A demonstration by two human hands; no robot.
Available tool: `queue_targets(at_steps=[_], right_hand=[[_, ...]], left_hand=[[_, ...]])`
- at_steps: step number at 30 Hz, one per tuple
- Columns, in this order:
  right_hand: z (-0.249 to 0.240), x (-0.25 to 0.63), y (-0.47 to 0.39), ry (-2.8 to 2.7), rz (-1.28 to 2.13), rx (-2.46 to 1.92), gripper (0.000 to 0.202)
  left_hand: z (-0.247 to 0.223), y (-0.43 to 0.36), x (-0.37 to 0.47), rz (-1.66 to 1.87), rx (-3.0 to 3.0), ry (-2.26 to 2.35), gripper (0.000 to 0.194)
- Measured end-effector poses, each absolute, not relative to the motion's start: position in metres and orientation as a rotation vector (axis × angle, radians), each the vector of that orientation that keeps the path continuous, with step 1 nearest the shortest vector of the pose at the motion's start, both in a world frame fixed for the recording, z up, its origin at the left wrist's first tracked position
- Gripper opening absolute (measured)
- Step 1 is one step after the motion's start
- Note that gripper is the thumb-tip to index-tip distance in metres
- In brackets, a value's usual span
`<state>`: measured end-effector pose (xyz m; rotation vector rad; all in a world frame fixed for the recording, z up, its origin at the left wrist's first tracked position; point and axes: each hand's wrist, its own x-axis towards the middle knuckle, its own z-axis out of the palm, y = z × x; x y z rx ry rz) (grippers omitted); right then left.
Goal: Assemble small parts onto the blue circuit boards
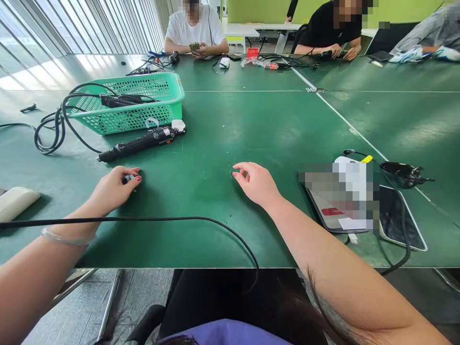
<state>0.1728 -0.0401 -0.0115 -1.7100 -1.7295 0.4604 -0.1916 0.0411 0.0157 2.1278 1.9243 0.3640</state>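
Observation:
My left hand [113, 189] is on the green table at the left, thumb and fingers curled together. Something small, dark and shiny shows between them, mostly hidden, and I cannot make out what it is. Just beyond this hand lies a black electric screwdriver [142, 143] with a cable at its end. My right hand [257, 182] rests near the middle of the table, fingers loosely bent and thumb apart, with nothing visible in it. A thin black cable [172, 219] runs across in front of my left wrist and drops over the near edge.
Behind the screwdriver stands a green mesh basket [136, 120] holding a black device and cables. At the right are a partly blurred flat stack [327, 211], a phone or tablet [400, 215] and a glossy black object [402, 173]. A whitish object [16, 203] sits far left. People sit across the table.

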Motion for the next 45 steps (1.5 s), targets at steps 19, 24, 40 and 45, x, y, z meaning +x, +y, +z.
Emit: queue_targets(at_steps=[19, 24, 40, 45], right_hand=[[-0.015, 0.173, -0.035, -1.822, 0.421, -1.664, 0.022], [-0.018, 0.168, -0.034, -1.902, 0.459, -1.648, 0.028], [-0.015, 0.171, -0.031, -1.715, 0.532, -1.55, 0.013], [-0.018, 0.171, -0.029, -1.381, 0.694, -1.405, 0.021]], left_hand=[[0.015, 0.017, 0.016, 0.923, 0.791, 0.878, 0.009], [0.008, 0.021, 0.007, 1.039, 0.695, 0.892, 0.009], [0.002, 0.02, 0.006, 0.956, 0.944, 0.927, 0.023], [0.0, 0.013, 0.008, 0.844, 1.042, 0.801, 0.037]])
